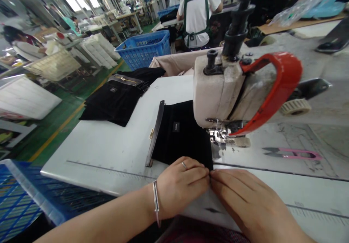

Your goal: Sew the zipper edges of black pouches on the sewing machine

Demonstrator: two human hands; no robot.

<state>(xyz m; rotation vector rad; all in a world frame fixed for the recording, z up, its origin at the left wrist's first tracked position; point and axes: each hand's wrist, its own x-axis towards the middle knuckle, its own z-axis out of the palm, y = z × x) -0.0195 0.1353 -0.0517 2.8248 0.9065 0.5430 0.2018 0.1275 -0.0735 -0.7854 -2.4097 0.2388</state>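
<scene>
A black fabric pouch piece point(182, 134) with a small label and a zipper strip point(156, 134) along its left side lies flat on the white table. Its right edge runs by the presser foot of the sewing machine point(215, 90). My left hand point(185, 184), with a ring and a bangle, is closed on the piece's near edge. Against it, at the near right corner, my right hand point(242, 195) pinches the fabric with fingers together. The fingertips of both hands meet there, and what lies under them is partly hidden.
Pink-handled thread snips point(293, 153) lie right of the needle area. A stack of black pouch pieces point(111, 97) sits at the table's far left edge. Blue baskets stand at the lower left point(58, 199) and beyond the table point(145, 48). A co-worker point(197, 14) stands behind the machine.
</scene>
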